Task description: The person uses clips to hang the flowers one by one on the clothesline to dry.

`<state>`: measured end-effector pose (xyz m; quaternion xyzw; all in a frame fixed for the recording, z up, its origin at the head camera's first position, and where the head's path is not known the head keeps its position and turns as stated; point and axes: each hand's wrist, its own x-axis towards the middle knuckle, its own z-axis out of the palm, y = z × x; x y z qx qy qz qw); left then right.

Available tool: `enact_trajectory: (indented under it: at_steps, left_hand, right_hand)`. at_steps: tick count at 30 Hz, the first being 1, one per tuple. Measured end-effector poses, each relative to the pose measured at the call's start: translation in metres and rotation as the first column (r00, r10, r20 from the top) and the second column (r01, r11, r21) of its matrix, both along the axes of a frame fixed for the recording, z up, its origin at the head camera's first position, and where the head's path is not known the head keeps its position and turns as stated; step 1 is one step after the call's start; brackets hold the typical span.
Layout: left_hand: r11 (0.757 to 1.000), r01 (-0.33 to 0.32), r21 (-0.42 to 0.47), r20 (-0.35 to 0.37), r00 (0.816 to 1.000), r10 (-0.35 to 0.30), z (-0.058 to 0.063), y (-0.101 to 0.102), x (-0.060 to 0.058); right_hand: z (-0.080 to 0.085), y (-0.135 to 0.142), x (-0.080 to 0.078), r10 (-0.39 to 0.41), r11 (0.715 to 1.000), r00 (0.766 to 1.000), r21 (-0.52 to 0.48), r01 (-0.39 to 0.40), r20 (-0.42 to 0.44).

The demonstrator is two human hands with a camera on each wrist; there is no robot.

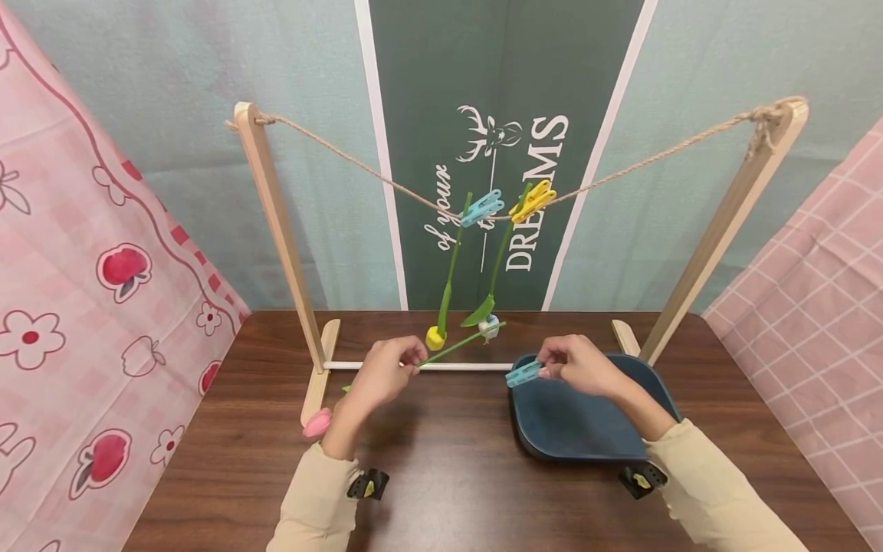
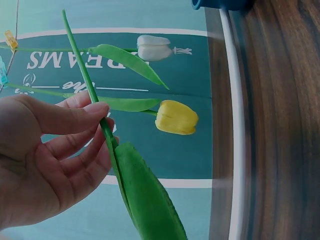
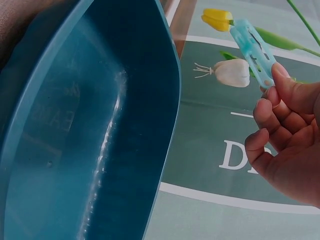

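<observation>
My left hand [image 1: 388,368] pinches the green stem of a pink tulip [image 1: 318,422] between thumb and fingers; the bloom hangs at the lower left, and a broad leaf [image 2: 145,195] fills the lower left wrist view. My right hand [image 1: 578,363] holds a light blue clothespin [image 1: 523,374] by one end, above the near-left rim of a dark blue basin [image 1: 586,429]. From the rope [image 1: 345,153], a blue clothespin [image 1: 482,208] holds a yellow tulip [image 1: 436,337] upside down. Beside it, a yellow clothespin [image 1: 533,202] holds a white tulip [image 2: 154,48] the same way.
Two wooden posts [image 1: 279,230] carry the sagging rope, joined low down by a white rod [image 1: 476,367]. They stand on a brown wooden table [image 1: 441,491]. A printed cloth [image 1: 510,46] hangs behind, with pink patterned cloths [image 1: 62,307] at both sides.
</observation>
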<state>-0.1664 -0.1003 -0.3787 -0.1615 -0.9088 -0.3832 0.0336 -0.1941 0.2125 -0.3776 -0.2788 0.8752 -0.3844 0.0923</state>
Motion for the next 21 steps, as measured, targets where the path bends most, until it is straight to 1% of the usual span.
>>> enact_trajectory:
  at_steps: [7,17,21]
  left_hand:
    - [1.0,-0.01,0.018,0.005,1.0,0.01,0.005,0.002,0.0]
    - [0.999,-0.028,0.041,0.005,1.0,0.028,0.011,0.004,0.0]
    - [0.998,-0.035,0.043,-0.011,0.999,0.036,0.014,0.004,0.0]
  right_hand:
    - [-0.001,0.001,-0.002,0.007,1.0,1.0,0.008,-0.007,0.005]
    - [0.001,0.0,-0.001,-0.008,1.0,1.0,0.01,0.008,0.006]
    - [0.0,0.0,-0.002,-0.01,1.0,1.0,0.012,0.01,0.002]
